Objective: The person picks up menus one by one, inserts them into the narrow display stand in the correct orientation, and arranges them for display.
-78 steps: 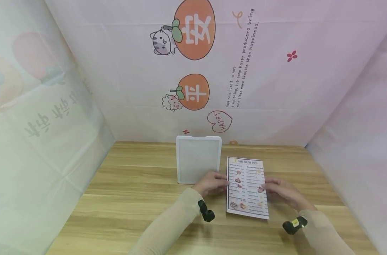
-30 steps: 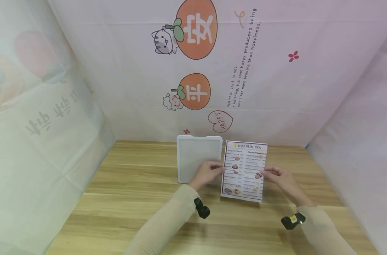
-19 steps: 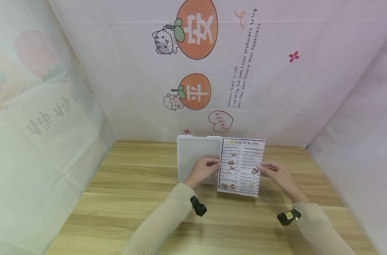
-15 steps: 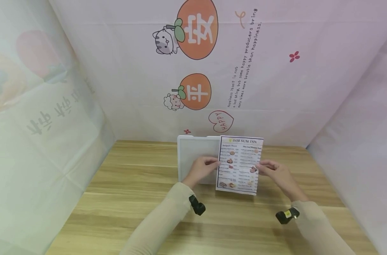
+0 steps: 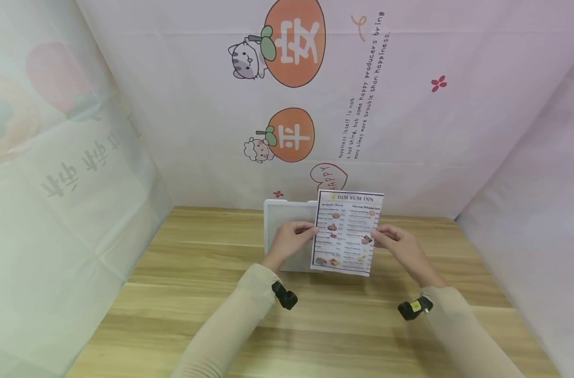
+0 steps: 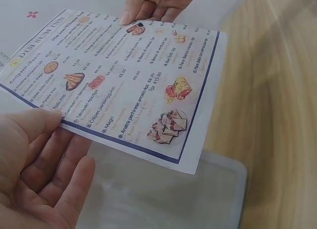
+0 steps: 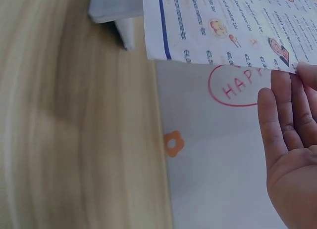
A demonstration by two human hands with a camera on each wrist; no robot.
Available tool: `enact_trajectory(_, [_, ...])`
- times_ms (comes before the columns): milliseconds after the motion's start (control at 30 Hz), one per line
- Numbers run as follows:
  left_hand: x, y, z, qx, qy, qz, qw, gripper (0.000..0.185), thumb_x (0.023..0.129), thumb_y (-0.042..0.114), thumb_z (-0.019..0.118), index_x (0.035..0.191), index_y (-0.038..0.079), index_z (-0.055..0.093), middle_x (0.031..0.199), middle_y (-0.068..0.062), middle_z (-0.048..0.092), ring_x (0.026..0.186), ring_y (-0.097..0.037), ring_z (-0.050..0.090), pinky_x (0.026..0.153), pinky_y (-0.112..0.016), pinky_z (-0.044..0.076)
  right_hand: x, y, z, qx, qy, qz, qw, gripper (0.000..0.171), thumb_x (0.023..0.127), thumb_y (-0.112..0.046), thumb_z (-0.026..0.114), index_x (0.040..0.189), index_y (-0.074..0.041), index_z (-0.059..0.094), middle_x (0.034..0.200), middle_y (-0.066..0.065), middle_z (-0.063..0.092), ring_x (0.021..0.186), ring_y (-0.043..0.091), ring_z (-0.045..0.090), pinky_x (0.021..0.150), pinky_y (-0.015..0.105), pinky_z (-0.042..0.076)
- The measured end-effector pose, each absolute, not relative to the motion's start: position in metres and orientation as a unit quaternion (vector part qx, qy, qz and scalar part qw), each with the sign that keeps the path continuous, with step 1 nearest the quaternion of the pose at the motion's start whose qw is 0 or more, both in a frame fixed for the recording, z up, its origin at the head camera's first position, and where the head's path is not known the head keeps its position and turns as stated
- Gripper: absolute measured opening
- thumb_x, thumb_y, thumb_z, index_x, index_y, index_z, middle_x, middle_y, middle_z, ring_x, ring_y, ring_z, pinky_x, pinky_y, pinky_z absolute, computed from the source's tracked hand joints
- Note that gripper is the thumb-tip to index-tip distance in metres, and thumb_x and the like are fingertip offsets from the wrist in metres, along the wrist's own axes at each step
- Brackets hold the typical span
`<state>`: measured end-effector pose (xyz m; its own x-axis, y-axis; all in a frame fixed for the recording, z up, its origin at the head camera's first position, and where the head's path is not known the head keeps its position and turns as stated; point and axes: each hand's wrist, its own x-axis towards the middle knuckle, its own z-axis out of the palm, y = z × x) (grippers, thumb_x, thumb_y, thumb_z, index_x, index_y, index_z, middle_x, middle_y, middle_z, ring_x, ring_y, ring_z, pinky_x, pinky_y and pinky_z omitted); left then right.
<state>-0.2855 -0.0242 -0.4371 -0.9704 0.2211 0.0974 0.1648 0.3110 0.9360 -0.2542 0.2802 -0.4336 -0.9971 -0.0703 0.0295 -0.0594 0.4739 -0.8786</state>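
Note:
Both hands hold a printed menu sheet headed "DIM SUM INN" above the table, its text facing the head camera. At the menu's left edge, my left hand pinches it between thumb and fingers. My right hand pinches the opposite edge near mid-height. Behind the sheet stands a white-rimmed frame with a blank grey panel; the menu covers its right part. In the left wrist view, the frame's rounded corner shows beneath the menu. A support leg at the frame's back appears in the right wrist view.
The wooden table stretches in front of the frame and to both sides. A white cloth wall with printed fruit and lettering rises behind the table's back edge. More cloth hangs at the left and right.
Both hands have lifted the menu off its lower place near the table and carried it up and to the left. It now overlaps the frame, which stays where it was.

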Motion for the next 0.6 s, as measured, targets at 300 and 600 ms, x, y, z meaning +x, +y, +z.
enact_trajectory(300, [-0.291,-0.034,-0.416,0.117,0.807,0.579,0.02,0.028,0.096,0.036,0.069,0.112,0.014,0.076,0.105,0.003,0.073,0.099,-0.013,0.067,0.086,-0.031,0.055,-0.266,0.269,-0.417,-0.058,0.843,-0.534,-0.018,0.058,0.095,-0.053,0.063,0.125,-0.004,0.063,0.119,0.013,0.07,0.106,0.028,0.068,0.108,0.063,0.033])
enact_trajectory(600, [-0.297,-0.045,-0.4,0.123,0.802,0.584,0.001,0.028,0.096,0.034,0.07,0.114,0.014,0.076,0.11,0.003,0.073,0.101,-0.013,0.067,0.088,-0.03,0.055,-0.276,0.257,-0.405,-0.071,0.835,-0.544,-0.025,0.056,0.094,-0.056,0.062,0.122,-0.007,0.064,0.12,0.011,0.069,0.102,0.018,0.067,0.108,0.063,0.033])
